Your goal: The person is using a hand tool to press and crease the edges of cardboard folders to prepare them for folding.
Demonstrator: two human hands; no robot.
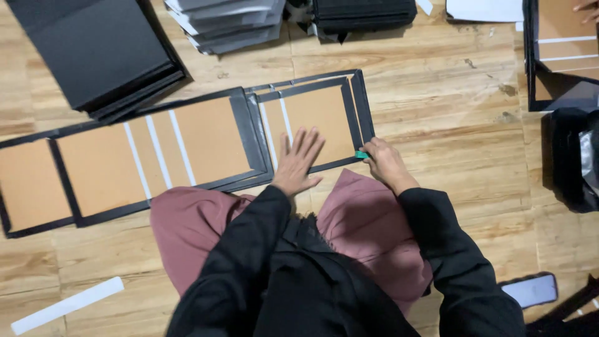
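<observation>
My left hand (298,159) lies flat, fingers spread, on a brown cardboard panel with black edging (324,112) on the wooden floor. My right hand (384,163) grips a small green tool (361,155) and presses it against the panel's lower right black edge. A second, longer panel (112,165) with white strips and black borders lies to the left, overlapping the first one.
Stacks of black boards (100,56) and grey sheets (228,22) lie at the back. Another brown panel in black (561,56) sits at far right, with another person's hand (586,9) on it. A white strip (65,304) and a phone (530,290) lie near me.
</observation>
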